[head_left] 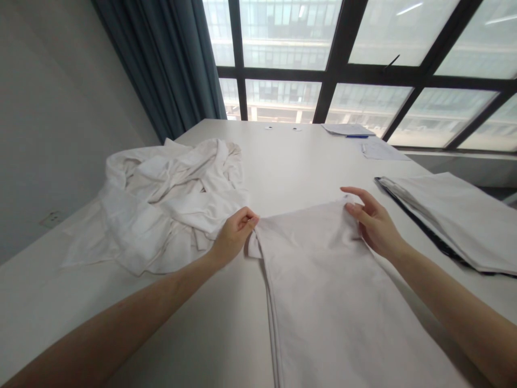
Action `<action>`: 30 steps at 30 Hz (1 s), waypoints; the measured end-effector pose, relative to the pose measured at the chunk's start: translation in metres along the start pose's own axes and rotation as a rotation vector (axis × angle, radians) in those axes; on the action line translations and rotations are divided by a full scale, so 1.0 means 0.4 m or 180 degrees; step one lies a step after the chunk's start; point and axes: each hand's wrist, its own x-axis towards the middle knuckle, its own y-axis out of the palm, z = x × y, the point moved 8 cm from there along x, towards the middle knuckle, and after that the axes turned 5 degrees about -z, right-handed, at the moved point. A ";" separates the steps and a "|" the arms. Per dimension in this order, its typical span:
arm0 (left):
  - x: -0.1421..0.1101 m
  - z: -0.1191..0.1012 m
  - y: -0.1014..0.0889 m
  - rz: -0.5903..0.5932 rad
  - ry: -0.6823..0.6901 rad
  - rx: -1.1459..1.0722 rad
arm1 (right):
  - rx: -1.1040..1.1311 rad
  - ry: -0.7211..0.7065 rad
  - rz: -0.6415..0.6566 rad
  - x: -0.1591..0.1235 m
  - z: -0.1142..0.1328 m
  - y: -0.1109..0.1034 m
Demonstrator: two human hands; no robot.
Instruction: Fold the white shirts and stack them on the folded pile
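A folded white cloth point(323, 291) stretches from the middle of the table towards me, its stacked layers showing along the left edge. My left hand point(236, 231) pinches its far left corner between thumb and fingers, and a small flap hangs just below. At the far right corner is my right hand point(374, 221), with thumb and index finger apart. The thumb touches the cloth, which is wrinkled there; the other fingers are partly hidden. Beyond my left hand lies a loose heap of crumpled white cloth point(173, 199).
On the right, a stack of white cloth point(468, 215) lies over something dark-edged. Papers point(349, 129) and a blue pen point(357, 136) lie at the table's far right. Behind the white table point(283, 161) are a blue curtain point(173, 64) and windows.
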 end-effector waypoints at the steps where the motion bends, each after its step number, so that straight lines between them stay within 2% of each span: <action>1: 0.000 0.001 0.000 0.0000 -0.0002 0.0008 | -0.0200 -0.0199 0.0045 0.001 0.014 0.000; 3: 0.000 0.000 0.000 -0.0001 -0.0008 0.0023 | -0.0639 -0.0541 0.0157 0.000 0.038 0.001; 5: -0.001 -0.002 0.000 0.0003 -0.0025 0.0007 | -0.1002 -0.0700 0.0278 0.000 0.050 0.002; 11: -0.002 -0.001 0.002 0.0024 -0.0061 -0.0058 | -0.1357 -0.0903 0.0321 0.010 0.061 -0.011; 17: -0.003 -0.002 0.002 0.0016 -0.0055 0.0068 | -0.1713 -0.0869 0.0289 0.022 0.038 -0.011; 25: 0.002 0.009 0.002 -0.0025 -0.0099 0.0036 | -0.1511 -0.0774 -0.0500 0.011 0.050 -0.034; 30: 0.003 0.027 0.002 -0.0062 -0.0218 -0.0227 | -0.0992 -0.0505 -0.0436 0.012 0.027 -0.033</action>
